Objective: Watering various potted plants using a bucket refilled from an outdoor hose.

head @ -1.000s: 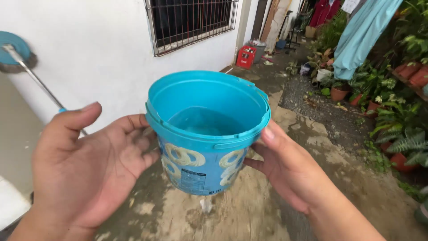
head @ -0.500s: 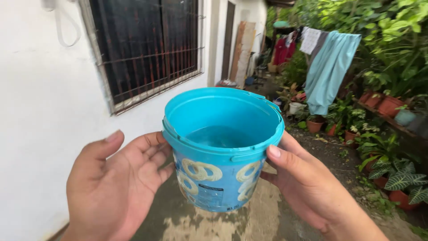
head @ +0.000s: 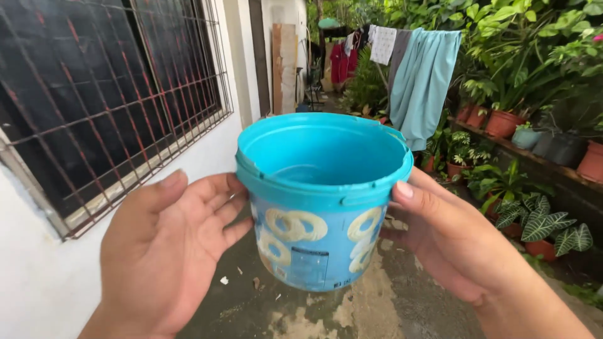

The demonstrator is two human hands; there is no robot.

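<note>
I hold a round blue plastic tub (head: 320, 207) at chest height, upright, with some water in the bottom. Its side carries a label with pale ring shapes. My left hand (head: 166, 248) cups its left side, fingers spread against the wall. On the opposite side my right hand (head: 449, 242) presses the tub, thumb lying on the rim.
A white house wall with a barred window (head: 113, 100) runs along the left. A wet concrete path (head: 370, 307) leads ahead. Potted plants (head: 502, 122) on a ledge and on the ground line the right side. Clothes (head: 424, 81) hang over the path farther on.
The view has moved forward along the wall and lifted; the barred window is now close at left. Both hands keep the same hold on the tub.
</note>
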